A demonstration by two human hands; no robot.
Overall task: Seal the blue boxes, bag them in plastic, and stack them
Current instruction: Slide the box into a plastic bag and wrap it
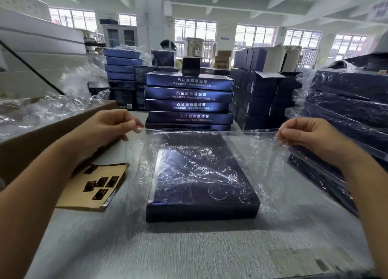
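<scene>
A flat dark blue box [201, 194] lies on the grey table in front of me, partly inside a clear plastic bag [247, 150]. The bag covers its far part; the near end sticks out. My left hand [113, 125] pinches the bag's far left corner. My right hand [308, 134] pinches the far right corner, so the bag's far edge is stretched between them above the table. Behind the box stands a stack of several unbagged blue boxes [189, 102]. At the right edge is a stack of bagged blue boxes [346, 110].
A brown sheet with several small dark stickers [94, 186] lies left of the box. A long cardboard carton [42, 136] holding loose plastic bags runs along the left. More dark boxes [258, 96] stand at the back right. Bare table surface [168, 253] lies nearest me.
</scene>
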